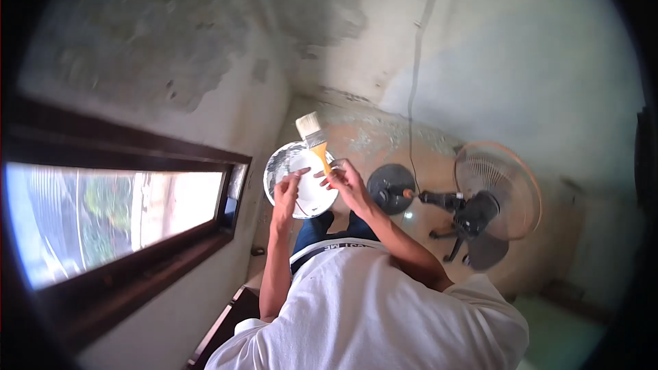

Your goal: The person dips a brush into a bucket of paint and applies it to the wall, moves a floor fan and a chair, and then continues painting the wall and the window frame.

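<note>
My left hand (286,193) grips the near rim of a round paint bucket (275,164) that holds white paint, with a thin wire bail running by my fingers. My right hand (345,179) is closed on the yellow handle of a flat paintbrush (312,131). The brush's pale bristles stick out past the bucket's far edge. Both hands meet over the bucket, just in front of my knees in blue jeans (317,227). My white shirt (370,308) fills the lower middle of the view.
A pedestal fan (495,199) lies tipped on the floor to the right, its round base (391,188) close to my right hand. A dark-framed window (116,219) is on the left. The wall (205,41) is patchy and stained; a cable (418,62) runs down it.
</note>
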